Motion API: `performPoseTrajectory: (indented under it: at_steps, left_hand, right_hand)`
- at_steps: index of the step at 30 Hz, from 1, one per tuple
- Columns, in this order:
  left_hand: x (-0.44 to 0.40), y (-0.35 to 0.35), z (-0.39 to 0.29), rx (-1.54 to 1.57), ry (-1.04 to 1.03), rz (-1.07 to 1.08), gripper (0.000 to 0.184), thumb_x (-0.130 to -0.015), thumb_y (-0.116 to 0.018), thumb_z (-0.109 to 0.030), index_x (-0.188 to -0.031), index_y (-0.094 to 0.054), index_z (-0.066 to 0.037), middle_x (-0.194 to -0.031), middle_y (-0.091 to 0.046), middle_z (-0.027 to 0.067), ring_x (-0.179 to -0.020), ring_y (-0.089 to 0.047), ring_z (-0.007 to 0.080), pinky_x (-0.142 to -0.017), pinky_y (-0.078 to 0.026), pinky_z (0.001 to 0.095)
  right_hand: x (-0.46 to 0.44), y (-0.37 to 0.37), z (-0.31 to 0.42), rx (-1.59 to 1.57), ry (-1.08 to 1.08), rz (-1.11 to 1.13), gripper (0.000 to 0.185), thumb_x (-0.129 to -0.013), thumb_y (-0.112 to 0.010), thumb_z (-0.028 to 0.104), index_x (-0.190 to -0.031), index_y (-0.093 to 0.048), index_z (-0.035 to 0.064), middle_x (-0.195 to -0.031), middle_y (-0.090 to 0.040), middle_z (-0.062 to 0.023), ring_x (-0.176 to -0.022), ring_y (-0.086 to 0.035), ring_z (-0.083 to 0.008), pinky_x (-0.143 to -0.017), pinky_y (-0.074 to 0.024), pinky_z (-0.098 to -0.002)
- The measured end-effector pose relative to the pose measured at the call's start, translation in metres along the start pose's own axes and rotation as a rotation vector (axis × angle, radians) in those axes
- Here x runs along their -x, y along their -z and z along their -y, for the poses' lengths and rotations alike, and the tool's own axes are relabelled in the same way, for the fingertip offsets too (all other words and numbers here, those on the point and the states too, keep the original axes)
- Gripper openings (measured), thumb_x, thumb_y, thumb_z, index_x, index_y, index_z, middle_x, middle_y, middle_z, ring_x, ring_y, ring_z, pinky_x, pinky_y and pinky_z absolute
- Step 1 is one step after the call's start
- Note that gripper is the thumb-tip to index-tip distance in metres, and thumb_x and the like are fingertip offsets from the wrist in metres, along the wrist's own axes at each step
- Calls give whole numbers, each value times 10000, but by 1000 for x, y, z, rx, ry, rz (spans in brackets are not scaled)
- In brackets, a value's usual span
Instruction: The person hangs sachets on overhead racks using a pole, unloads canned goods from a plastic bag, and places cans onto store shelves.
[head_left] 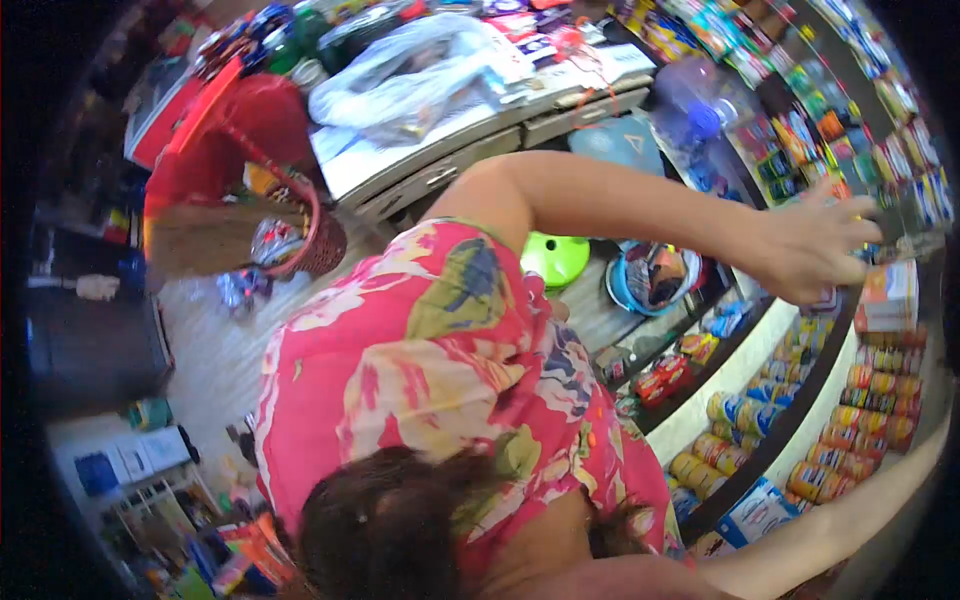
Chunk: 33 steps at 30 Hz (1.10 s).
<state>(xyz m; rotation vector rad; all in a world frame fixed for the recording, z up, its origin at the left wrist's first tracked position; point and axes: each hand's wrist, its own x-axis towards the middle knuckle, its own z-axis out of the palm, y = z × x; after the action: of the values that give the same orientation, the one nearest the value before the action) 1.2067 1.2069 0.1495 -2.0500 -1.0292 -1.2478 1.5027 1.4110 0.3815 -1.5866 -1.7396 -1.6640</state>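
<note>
My left hand (820, 242) reaches out to the stocked shelves on the right, with its fingers apart and slightly bent. Nothing can be made out in its grasp, though it is a little blurred. Close below it are an orange-and-white box (888, 297) and rows of yellow-labelled tins (880, 385). Small colourful packets (800, 140) fill the shelf just above the hand. From the bottom right, my right forearm (850, 515) stretches toward the same shelves; its hand lies beyond the edge of the view.
A counter with drawers (440, 178) carries a clear plastic bag (420, 75). Around it stand a red chair (235, 120), a basket of packets (325, 240), a green stool (556, 260) and a blue bucket (622, 290). Lower shelves hold more tins (740, 412).
</note>
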Motion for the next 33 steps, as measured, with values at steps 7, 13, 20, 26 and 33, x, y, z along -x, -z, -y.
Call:
performPoseTrajectory:
  at_steps: [7,13,20,26,33]
  left_hand:
    - [184,126,51,-253,486,201,373,-607,-650,-121,-972,-582,-75,-1116,-514,150,-1109,-461,309,-863,-379,477]
    - [376,245,146,-803,1300,494,729,-640,-707,-259,-1284,-394,-122,-1307,-380,171,-1260,-302,364,-941,-261,655]
    - [451,304,120,-1005,1727,571,758,-647,-724,-271,-1299,-383,-92,-1325,-408,162,-1286,-298,340,-978,-174,687]
    - [492,280,91,-796,1244,919,302,-705,-618,-110,-1006,-595,-120,-967,-620,111,-970,-589,285,-936,-273,649]
    - [487,269,69,-569,1242,839,325,-850,-492,-360,-1030,-586,-106,-1039,-585,157,-998,-566,313,-895,-363,573]
  right_hand:
    - [-1,-13,-4,2,-36,-96,393,-639,-665,450,-735,-655,69,-735,-640,-154,-673,-630,-305,-580,-496,-436]
    - [-11,-32,-5,27,-48,-189,483,-613,-678,533,-710,-650,61,-726,-633,-150,-666,-622,-298,-589,-492,-432]
    - [-3,-64,2,-8,-9,-368,598,-629,-667,584,-817,-608,19,-873,-575,-198,-820,-546,-347,-730,-411,-475]
    - [49,2,130,-811,-41,-98,407,-800,-583,436,-1063,-643,132,-1066,-628,-109,-967,-598,-250,-838,-450,-350]
    - [176,239,400,-1951,627,588,184,-783,-651,130,-896,-620,-12,-800,-611,-52,-744,-553,-117,-699,-450,-255]
